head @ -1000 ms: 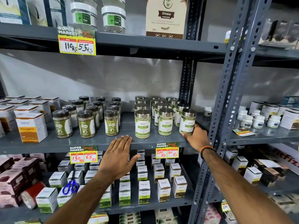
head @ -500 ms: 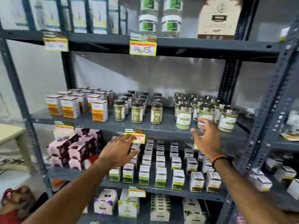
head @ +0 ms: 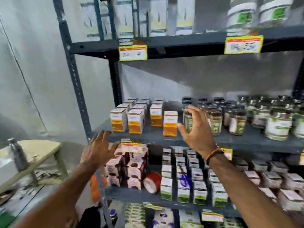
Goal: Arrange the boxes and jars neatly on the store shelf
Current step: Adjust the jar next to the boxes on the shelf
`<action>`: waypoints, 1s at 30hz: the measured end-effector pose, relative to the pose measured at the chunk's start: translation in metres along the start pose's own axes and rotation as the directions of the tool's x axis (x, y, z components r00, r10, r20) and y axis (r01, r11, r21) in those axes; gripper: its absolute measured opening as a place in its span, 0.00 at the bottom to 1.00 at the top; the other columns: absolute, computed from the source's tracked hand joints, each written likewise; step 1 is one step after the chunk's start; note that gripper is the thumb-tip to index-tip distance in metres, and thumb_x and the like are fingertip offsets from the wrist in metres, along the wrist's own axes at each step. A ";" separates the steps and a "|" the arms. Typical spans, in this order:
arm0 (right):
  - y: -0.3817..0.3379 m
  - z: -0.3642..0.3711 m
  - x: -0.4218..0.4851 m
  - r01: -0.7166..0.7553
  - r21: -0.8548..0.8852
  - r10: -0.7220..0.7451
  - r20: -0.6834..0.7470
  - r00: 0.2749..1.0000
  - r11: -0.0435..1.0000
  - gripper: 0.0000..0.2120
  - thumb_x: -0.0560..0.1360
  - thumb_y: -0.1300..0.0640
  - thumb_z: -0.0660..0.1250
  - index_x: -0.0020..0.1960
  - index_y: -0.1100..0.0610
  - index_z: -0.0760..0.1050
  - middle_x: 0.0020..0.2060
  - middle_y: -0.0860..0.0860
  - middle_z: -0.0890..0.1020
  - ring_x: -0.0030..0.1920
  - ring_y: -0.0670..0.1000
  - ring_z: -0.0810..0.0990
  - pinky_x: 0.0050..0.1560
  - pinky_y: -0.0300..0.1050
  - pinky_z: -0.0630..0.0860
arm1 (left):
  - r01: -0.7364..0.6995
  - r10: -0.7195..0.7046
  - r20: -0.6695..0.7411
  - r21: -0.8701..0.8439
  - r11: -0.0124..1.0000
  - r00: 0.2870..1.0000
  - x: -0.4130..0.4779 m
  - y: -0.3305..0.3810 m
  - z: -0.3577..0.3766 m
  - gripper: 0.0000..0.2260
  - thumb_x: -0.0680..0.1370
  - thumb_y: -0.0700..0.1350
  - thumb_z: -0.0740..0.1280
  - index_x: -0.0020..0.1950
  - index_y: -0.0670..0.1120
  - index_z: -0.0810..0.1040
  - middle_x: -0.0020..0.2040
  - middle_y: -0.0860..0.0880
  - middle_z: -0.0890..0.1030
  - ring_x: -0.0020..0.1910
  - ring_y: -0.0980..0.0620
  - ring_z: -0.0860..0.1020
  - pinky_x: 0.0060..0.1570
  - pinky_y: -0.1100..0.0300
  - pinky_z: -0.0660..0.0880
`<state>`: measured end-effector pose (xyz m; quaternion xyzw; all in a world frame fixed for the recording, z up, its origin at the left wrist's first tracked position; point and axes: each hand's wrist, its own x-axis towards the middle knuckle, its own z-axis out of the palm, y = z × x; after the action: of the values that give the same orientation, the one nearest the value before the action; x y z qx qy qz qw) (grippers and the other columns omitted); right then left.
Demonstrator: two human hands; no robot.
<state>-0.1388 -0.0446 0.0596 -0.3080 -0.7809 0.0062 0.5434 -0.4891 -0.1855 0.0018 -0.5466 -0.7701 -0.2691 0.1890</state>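
Head view, blurred with motion, takes in the store shelf [head: 148,137] from its left post across; off to the far left a pale desk [head: 37,150] carries a steel bottle [head: 17,155], well apart from the stock; the left hand [head: 98,150] hangs in front of the shelf edge, fingers spread and holding nothing; just beyond it the orange-and-white boxes [head: 131,119] stand in rows running front to back, mostly squared up, though one front box [head: 170,123] sits alone, forward and to the right of its rows, so I judge that group wants a last nudge; the right hand [head: 195,127], loose and half curled, is raised before the nearest dark-lidded jars [head: 215,119], its fingers in front of one jar, but whether it touches the glass I cannot tell, and it grips nothing that I can see; these jars hold a greenish-brown fill and stand in fairly even files; further right the silver-lidded jars [head: 278,124], white-and-green labelled, look bunched rather than lined; on the shelf below, pink-and-brown boxes [head: 130,168] are heaped unevenly with a red roll [head: 152,181] lying against them, while the small green-and-white boxes [head: 182,186] keep tidy columns; the task seems partly done, with the stray box, the heap below and the right-hand jars left
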 end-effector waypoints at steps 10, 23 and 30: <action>-0.017 0.068 0.023 -0.194 -0.337 0.249 0.126 0.960 0.921 0.37 0.75 0.43 0.71 0.78 0.56 0.63 0.80 0.54 0.56 0.78 0.58 0.59 0.74 0.57 0.67 | -0.158 0.145 0.126 0.097 0.983 0.981 0.038 -0.061 0.034 0.39 0.77 0.69 0.54 0.74 0.38 0.68 0.73 0.38 0.73 0.72 0.38 0.71 0.69 0.42 0.69; -0.026 0.097 0.023 -0.276 -0.323 0.332 0.134 0.933 0.905 0.34 0.74 0.50 0.73 0.75 0.56 0.63 0.69 0.57 0.70 0.60 0.57 0.79 0.57 0.52 0.81 | -0.185 0.176 0.112 0.073 0.980 0.978 0.035 -0.071 0.051 0.42 0.79 0.71 0.46 0.81 0.41 0.57 0.81 0.40 0.61 0.80 0.42 0.57 0.78 0.47 0.51; -0.045 0.126 0.025 -0.249 -0.271 0.300 0.169 0.939 0.930 0.37 0.74 0.51 0.74 0.77 0.53 0.59 0.70 0.55 0.70 0.62 0.56 0.78 0.58 0.51 0.80 | -0.195 0.185 0.123 0.070 0.978 0.975 0.036 -0.072 0.052 0.44 0.78 0.73 0.42 0.81 0.41 0.56 0.81 0.41 0.60 0.81 0.43 0.56 0.79 0.47 0.51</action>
<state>-0.2728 -0.0282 0.0447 -0.4773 -0.7769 0.0176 0.4104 -0.5687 -0.1456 -0.0329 -0.6243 -0.7342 -0.1860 0.1912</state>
